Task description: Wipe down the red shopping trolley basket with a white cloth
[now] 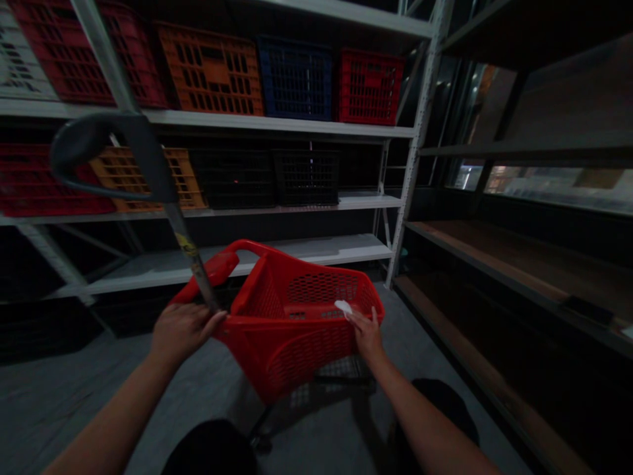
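Left hand [185,330]: curled snugly over red cart [306,353]!
Right hand [366,336]: half-curled, fingertips pinched white cloth [343,307]!
Cart work: seemed underway, remainder unclear!

Shopping cart [306,346] before a rack [418,105], crates [297,79] on the rack, second rack [494,247] to the cart's right

Left hand [182,328] on the red perforated-plastic shopping cart [311,343], handle-end corner; right hand [366,335] at near rim, holding a small white scrap [343,307], possibly tissue. Multicoloured plastic crates [295,79] occupy white metal shelving [277,124] behind.
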Tool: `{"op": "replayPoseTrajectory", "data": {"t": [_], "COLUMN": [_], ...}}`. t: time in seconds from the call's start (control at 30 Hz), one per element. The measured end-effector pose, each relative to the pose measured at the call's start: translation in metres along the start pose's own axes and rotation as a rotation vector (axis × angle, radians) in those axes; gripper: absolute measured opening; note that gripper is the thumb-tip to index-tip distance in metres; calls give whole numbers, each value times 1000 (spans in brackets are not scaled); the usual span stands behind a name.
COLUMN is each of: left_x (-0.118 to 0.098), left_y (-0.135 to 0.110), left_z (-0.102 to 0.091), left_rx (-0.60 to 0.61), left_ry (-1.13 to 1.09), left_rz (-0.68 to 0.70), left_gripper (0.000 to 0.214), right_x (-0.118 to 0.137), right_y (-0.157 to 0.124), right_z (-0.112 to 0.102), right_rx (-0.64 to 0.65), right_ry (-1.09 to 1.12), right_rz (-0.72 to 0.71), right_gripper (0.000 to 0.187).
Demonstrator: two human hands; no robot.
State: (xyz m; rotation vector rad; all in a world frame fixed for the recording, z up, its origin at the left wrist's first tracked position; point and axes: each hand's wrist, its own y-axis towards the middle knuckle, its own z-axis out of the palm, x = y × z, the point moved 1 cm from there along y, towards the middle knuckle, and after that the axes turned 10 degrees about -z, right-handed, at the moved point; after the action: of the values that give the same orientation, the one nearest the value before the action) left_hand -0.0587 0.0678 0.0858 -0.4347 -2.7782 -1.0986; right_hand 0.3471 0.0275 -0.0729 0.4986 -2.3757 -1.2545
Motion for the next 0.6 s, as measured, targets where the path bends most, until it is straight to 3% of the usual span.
{"op": "replayPoseTrajectory", "data": {"t": [0.1, 0.2, 0.3, 0.4, 0.6], "left_x": [1, -2, -10, -18, -30], "left_y": [0, 0, 0, 2, 5], "left_z": [1, 0, -3, -6, -9], "left_rx": [19, 16, -2, 5, -9], "left_ry": [0, 0, -12, -19, 2], "left_rz": [3, -14, -30, -32, -56], "left_gripper": [41, 42, 42, 41, 44], "right_x": [-24, -46, -38, 2, 124], "right_y": [-11, -21, -17, 3, 66], "right_z": [-19, -34, -27, -1, 59], "right_rx": [-17, -59, -135, -145, -21], "right_ry": [-60, -139, -107, 86, 481], "right_rz": [56, 200, 288, 257, 119], "right_gripper": [32, 28, 26, 26, 27]}}
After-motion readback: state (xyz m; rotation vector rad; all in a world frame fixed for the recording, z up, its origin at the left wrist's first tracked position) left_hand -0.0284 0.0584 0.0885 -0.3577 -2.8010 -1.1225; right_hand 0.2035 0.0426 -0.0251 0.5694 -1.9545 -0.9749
